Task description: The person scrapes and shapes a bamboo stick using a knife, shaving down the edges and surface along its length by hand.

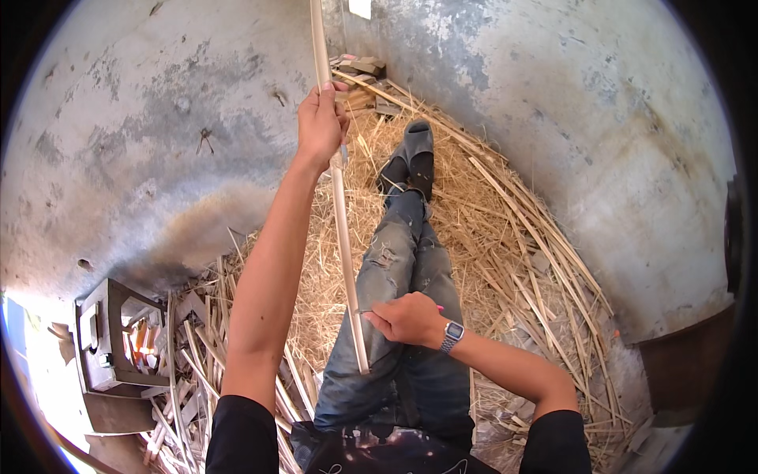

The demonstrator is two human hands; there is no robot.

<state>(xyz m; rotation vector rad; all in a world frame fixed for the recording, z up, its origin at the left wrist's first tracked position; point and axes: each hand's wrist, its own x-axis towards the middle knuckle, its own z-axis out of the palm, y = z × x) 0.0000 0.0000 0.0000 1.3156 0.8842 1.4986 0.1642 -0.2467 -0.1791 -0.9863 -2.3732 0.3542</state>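
A long, pale strip of bamboo or wood runs from the top of the view down to my left thigh. My left hand is closed round its upper part, arm stretched out. Just below that hand, a small greyish piece shows against the strip; what it is I cannot tell. My right hand is closed above my thighs, beside the strip's lower end. A thin greyish tip pokes from its fingers towards the strip, and a bit of pink shows behind the hand. What it grips is mostly hidden.
Pale shavings cover the floor round my outstretched legs. Long strips lie along the right wall, and more split pieces heap up at left. A dark wooden frame stands beside them. Rough grey walls enclose the corner.
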